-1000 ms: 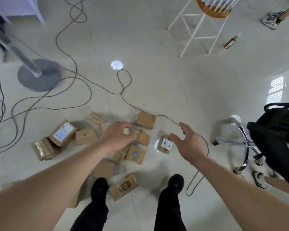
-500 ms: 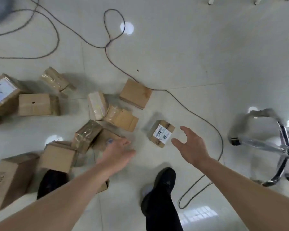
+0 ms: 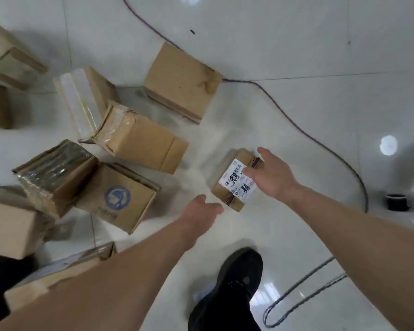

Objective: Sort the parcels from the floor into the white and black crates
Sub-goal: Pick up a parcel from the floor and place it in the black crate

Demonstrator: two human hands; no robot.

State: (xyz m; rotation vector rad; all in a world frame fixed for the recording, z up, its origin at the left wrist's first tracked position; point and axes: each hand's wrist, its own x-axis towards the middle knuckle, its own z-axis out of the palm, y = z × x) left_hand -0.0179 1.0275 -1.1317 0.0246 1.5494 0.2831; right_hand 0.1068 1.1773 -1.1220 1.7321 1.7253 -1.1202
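Under my right grip [image 3: 273, 177] lies the small labelled parcel [image 3: 232, 187], flat on the floor [image 3: 296, 56] with its white label facing up. That grip is released, with fingers straight and spread over the parcel's far right edge and the thumb across the label. I cannot tell whether it actually presses on the card. My left grip [image 3: 200, 210] is released too, fingers loosely curled and holding nothing, just beside the parcel's near left corner.

Left of the left grip sits a blue-marked parcel [image 3: 117, 199], with a shiny taped parcel [image 3: 55, 175] touching its left side. Beyond those, a long kraft parcel [image 3: 141, 144] lies on its side, touching a clear-wrapped parcel [image 3: 81, 99] behind it. Farther beyond both grips stands a plain box [image 3: 182, 82].

A dark cable [image 3: 296, 120] comes out at the plain box's right corner and sweeps round the far right of the right grip. It passes behind that forearm and loops on the floor at the near side. Between my forearms, on the near side of the labelled parcel, stands a black shoe [image 3: 237, 283]. My left forearm crosses over a half-hidden parcel [image 3: 58, 275]. Well to the right of the right grip is a black caster [image 3: 397, 202], blurred.
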